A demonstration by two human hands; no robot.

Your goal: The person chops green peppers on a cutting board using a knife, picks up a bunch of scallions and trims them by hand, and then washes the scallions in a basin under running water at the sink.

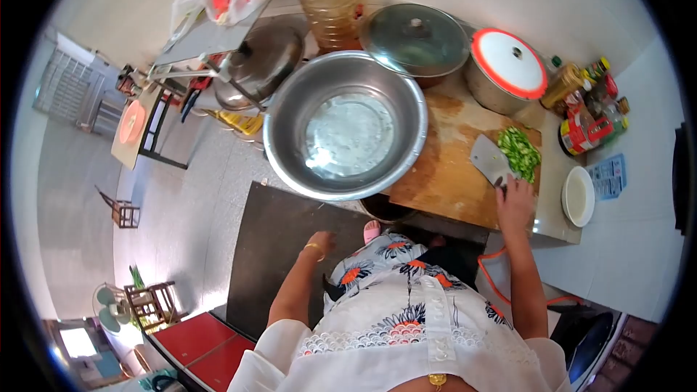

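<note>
My right hand (515, 203) is at the right side of the wooden cutting board (443, 181), its fingers closed around the handle of a cleaver (491, 160). The cleaver's broad blade lies flat on the board. Against the blade's right side sits a pile of chopped green vegetable (520, 151). Away from the counter, my left hand (321, 245) hangs beside my body over the dark floor mat, with a gold bracelet on the wrist. Its fingers look loosely curled, and I see nothing in them.
A large steel basin (279, 134) with some clear liquid stands left of the board, overlapping its edge. Behind are a glass-lidded pan (396, 36), a pot with a white-and-red lid (508, 65) and a big oil jug (332, 7). Bottles (592, 127) and a white bowl (579, 197) stand at right.
</note>
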